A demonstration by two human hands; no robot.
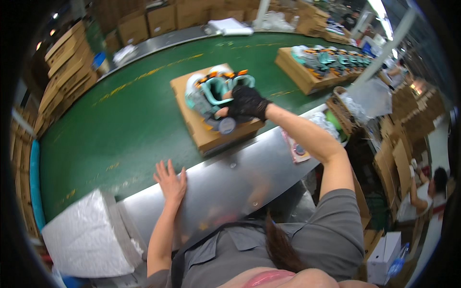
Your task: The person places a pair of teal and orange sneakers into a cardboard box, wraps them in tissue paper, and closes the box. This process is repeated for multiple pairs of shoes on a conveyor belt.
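Note:
A shallow cardboard box (192, 122) sits on the green conveyor surface, with a pair of boots on it, skate-like in shape. They are teal, white and grey with orange straps. My right hand (247, 102), in a black glove with bare fingertips, closes on the side of the near boot (211, 91). Below those fingers shows a round translucent disc (226, 126), perhaps a wheel. My left hand (171, 183) lies flat with fingers spread, at the border between the green surface and the metal ledge (225, 182); it holds nothing.
Farther right, another cardboard box (295, 72) carries several similar boots. A wrapped pale block (89, 235) stands at the near left. A wicker basket (343, 113) and a small flat package (297, 150) lie by the ledge. Stacked cartons (72, 72) rise at left; another person (425, 192) works at right.

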